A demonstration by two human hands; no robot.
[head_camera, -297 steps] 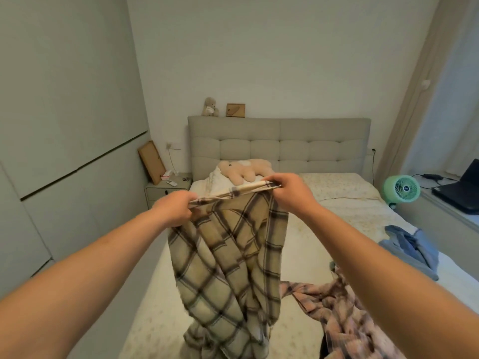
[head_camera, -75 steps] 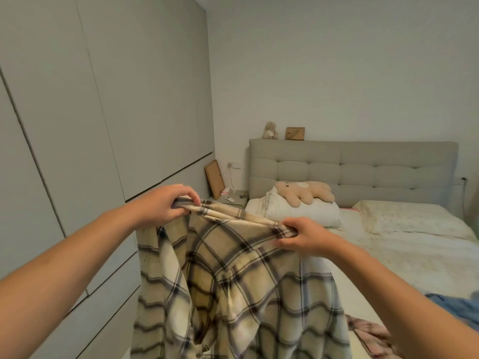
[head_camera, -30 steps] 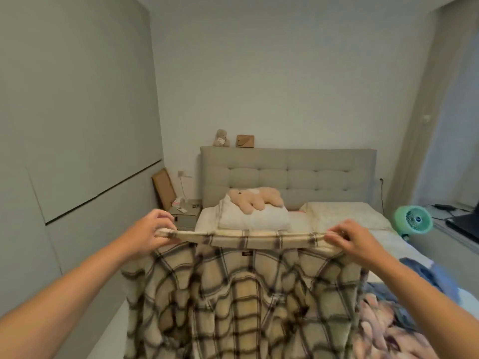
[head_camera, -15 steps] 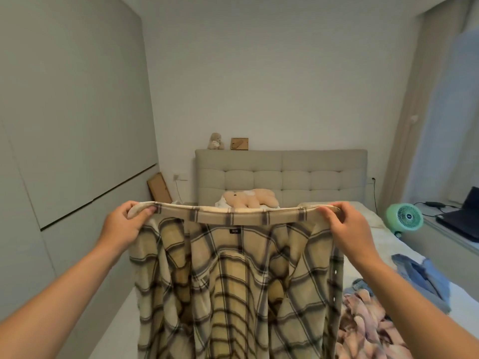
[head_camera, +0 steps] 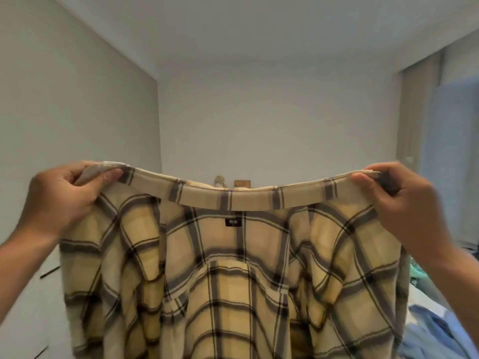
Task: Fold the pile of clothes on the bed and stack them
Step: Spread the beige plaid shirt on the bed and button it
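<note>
Shirt point(head_camera: 233, 275), plaid and cream, hangs spread in the air before the person, body falling out of view below, inner label facing the camera. Its collar point(head_camera: 233, 198) runs left to right as a sagging band, so the long axis lies level between the fists. Blue garment point(head_camera: 435, 332) lies low right, unfolded. Left hand point(head_camera: 62, 200) pinches one collar end, thumb over curled fingers; right hand point(head_camera: 409, 203) pinches the other the same way. Both sit equally near, so laying the shirt flat probably needs them lowered together.
</note>
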